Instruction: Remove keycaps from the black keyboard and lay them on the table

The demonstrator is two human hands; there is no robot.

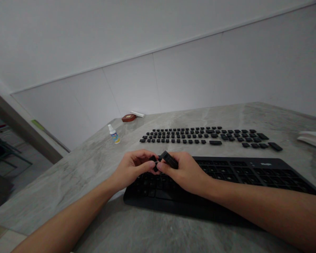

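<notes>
Over the left part of a black keyboard (173, 203), my two hands meet with their fingertips close together. A small black keycap (153, 159) is pinched between the thumb and fingers of my left hand (135, 167). My right hand (186, 172) is closed around a dark, blocky tool that looks like a keycap puller (170, 160). Thin wire shows between it and the keycap; whether the two touch I cannot tell. Many keys are off the keyboard, leaving open sockets. My right hand and forearm hide its middle.
Loose black keycaps (181, 135) lie in rows behind the keyboard. A white spray bottle (114, 135) stands at the left. Farther back are a brown case (128, 118) and a white strip (137, 114). White paper or cloth (313, 138) lies at the right, on the grey marbled table (94, 175).
</notes>
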